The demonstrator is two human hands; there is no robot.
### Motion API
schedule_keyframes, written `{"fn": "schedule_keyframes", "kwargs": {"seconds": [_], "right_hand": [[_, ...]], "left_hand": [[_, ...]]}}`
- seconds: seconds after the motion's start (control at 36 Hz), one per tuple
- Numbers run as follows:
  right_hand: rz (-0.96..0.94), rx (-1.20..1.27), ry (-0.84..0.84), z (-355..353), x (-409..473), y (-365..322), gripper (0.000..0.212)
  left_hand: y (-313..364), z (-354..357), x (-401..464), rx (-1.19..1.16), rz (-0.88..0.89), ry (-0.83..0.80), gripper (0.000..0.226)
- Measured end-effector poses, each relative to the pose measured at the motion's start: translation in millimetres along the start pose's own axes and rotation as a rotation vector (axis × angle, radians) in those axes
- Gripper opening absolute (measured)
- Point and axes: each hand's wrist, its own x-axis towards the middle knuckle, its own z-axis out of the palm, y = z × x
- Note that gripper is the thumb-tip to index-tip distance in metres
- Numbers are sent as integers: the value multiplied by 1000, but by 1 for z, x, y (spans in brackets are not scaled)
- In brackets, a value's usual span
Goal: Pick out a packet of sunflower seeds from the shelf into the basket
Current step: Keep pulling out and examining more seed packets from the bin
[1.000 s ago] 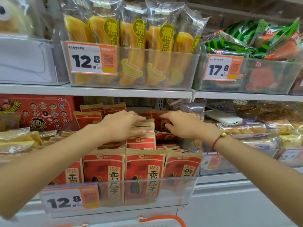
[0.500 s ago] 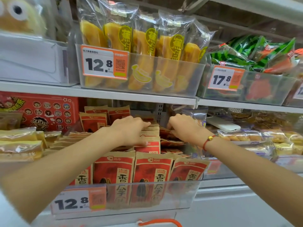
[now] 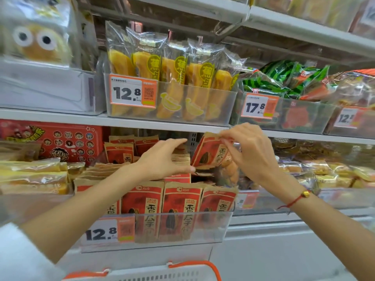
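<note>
Red and brown sunflower seed packets [image 3: 178,201] stand in rows inside a clear bin [image 3: 213,226] on the middle shelf. My right hand [image 3: 249,151] pinches the top edge of one sunflower seed packet [image 3: 209,153] and holds it tilted above the rows. My left hand [image 3: 164,159] grips the tops of a bunch of upright packets [image 3: 181,159] in the middle row. A white basket [image 3: 162,274] with an orange handle shows at the bottom edge, below the bin.
The shelf above [image 3: 121,120] carries a bin of yellow banana cake packs [image 3: 172,78] and a bin of watermelon-print packs [image 3: 284,78]. A red cartoon box [image 3: 60,142] stands at the left, and clear bread packs [image 3: 334,171] lie at the right.
My right hand has lifted one seed packet up out of the rows and tilted it. My left hand stays on the middle row. The view has tilted upward.
</note>
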Motion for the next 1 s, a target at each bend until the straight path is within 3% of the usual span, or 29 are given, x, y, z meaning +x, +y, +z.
{"fn": "schedule_keyframes", "kwargs": {"seconds": [0.17,0.31,0.39,0.5,0.58,0.69,0.81,0.94,1.0], "right_hand": [[52,90,118,-31,23,-32,12],[288,506,26,-48,43,-63,4],[393,756,-21,-50,48,-78,6],[646,922,54,-43,38,-93,31],[841,1081,-35,-30,18,-109,52],[853,1132,-243,-5,-15,-131,38],[880,1194,-258,3,-36,-134,33],[942,1214,-315,7,-48,-136,44],[965,1198,-320,8,-49,-136,36]], "left_hand": [[7,-15,-42,-245,35,164,87],[9,-29,-75,-414,94,267,45],[12,-31,-94,-502,55,272,36],[10,-20,-114,-621,-38,312,28],[6,-7,-127,-770,-129,338,19],[2,7,-139,-890,-212,305,29],[-2,20,-147,-929,-255,263,20],[-5,28,-150,-928,-283,266,35],[-7,30,-151,-902,-283,258,33]]}}
